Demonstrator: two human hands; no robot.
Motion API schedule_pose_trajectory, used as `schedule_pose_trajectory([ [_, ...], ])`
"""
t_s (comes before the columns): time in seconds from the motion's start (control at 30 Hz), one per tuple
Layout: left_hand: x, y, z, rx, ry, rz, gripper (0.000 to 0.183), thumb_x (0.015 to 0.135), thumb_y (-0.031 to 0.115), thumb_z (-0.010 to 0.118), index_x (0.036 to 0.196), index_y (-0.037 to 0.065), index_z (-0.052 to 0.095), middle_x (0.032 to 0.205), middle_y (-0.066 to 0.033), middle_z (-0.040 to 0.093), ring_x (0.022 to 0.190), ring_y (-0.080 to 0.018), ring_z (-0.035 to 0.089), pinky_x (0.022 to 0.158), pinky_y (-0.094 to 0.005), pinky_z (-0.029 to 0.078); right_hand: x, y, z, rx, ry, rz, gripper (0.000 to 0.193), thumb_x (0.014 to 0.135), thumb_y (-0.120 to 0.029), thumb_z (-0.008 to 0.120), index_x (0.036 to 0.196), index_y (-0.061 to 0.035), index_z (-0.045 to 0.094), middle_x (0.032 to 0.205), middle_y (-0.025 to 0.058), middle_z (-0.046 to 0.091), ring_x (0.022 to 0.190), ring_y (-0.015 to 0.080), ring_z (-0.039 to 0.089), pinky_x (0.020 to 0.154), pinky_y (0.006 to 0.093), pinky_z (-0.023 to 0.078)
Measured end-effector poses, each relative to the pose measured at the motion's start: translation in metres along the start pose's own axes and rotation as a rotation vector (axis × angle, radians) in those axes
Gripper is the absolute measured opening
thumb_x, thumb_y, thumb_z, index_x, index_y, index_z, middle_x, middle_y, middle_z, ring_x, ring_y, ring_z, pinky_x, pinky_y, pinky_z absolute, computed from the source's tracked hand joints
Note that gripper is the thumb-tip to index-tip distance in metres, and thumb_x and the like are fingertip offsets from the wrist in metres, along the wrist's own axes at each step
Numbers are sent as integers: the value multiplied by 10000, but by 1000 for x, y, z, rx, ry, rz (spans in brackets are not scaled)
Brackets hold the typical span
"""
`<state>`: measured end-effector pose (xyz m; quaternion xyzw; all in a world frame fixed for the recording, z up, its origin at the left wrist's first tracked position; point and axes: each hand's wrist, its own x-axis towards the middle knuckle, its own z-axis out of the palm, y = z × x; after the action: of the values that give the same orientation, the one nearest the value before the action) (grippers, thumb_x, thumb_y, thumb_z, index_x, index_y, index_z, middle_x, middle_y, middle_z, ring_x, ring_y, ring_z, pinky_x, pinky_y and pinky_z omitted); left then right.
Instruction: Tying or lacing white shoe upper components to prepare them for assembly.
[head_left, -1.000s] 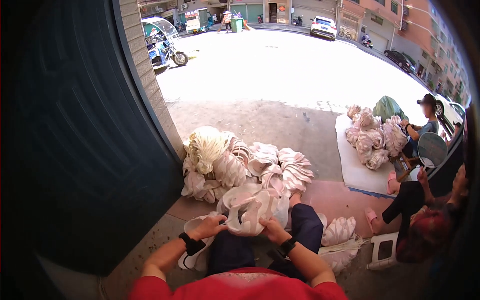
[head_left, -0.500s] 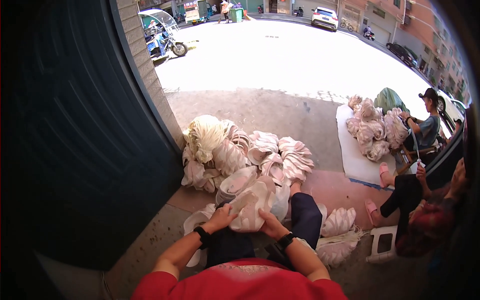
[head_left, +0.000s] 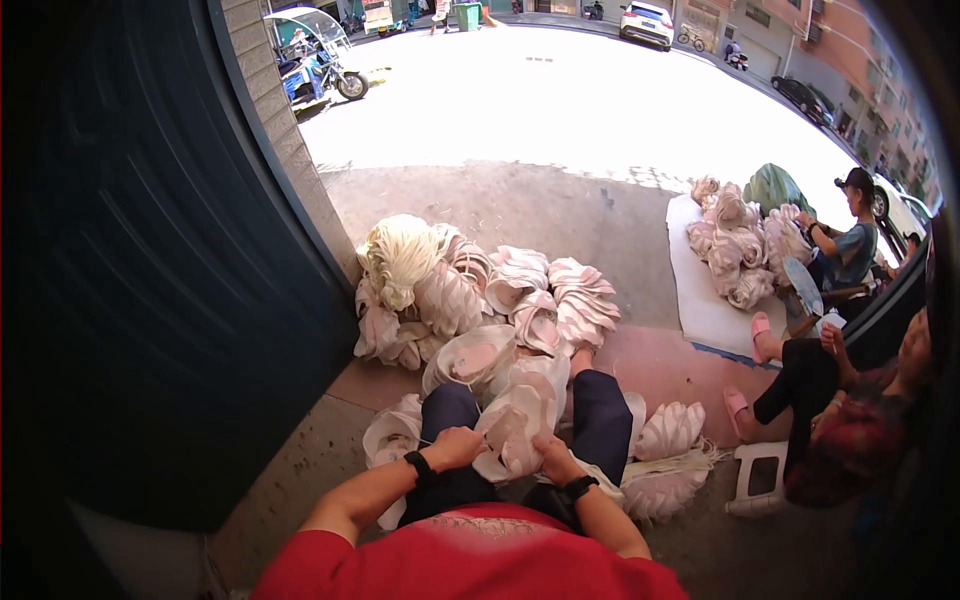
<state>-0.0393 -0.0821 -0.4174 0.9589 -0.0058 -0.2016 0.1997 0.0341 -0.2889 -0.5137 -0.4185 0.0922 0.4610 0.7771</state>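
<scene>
Since the earlier frame the bundle of pale shoe uppers [head_left: 515,430] has sunk from chest height to the lap, between the knees. Behind lies the heap of uppers [head_left: 480,290] on the floor. Left hand [head_left: 455,447] fisted on its edge, right hand [head_left: 552,458] clasping the side — apparently tying; next calls for a steady pull

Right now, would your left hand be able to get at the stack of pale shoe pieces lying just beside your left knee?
Probably yes. The left hand grips the bundle on the lap, and the stack lies on the floor right next to it, with nothing between them; it would have to let go first.
</scene>
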Motion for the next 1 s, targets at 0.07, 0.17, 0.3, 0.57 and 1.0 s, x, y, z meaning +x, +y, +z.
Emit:
schedule_pose_trajectory([
  [0.07,4,7,-7,71,-37,7,331,806,335,499,798,21,601,748,-213,596,754,-356,592,668,-445,466,7,7,-11,11,-18,-71,306,881,-141,459,1152,-2,442,1063,98,547,924,231,560,818,377,457],
  [0.17,3,7,-8,51,54,26,299,801,313,508,789,22,575,705,-204,589,718,-363,587,644,-454,463,11,-4,-5,-16,-18,-78,340,885,-133,439,1198,-7,398,1118,109,513,979,247,535,848,390,441],
  [0.3,0,0,3,-29,291,21,231,789,250,528,765,20,525,665,-192,575,661,-362,579,606,-470,451,-2,-22,16,34,-52,-46,327,868,-148,488,1157,-7,432,1064,96,540,924,225,556,801,366,467],
  [0.57,3,-8,-41,73,935,131,117,733,134,569,776,37,521,772,-128,536,787,-291,517,707,-388,408,-14,-45,70,-500,-83,-176,347,789,-149,599,1079,8,493,972,95,578,848,187,573,732,332,479],
  [1.0,49,-41,-121,-282,546,264,337,751,101,545,1052,-40,490,935,-187,571,845,-325,542,763,-384,420,84,2,29,-1597,-321,-736,389,736,-278,570,958,40,542,823,248,578,801,333,584,728,375,450],
])
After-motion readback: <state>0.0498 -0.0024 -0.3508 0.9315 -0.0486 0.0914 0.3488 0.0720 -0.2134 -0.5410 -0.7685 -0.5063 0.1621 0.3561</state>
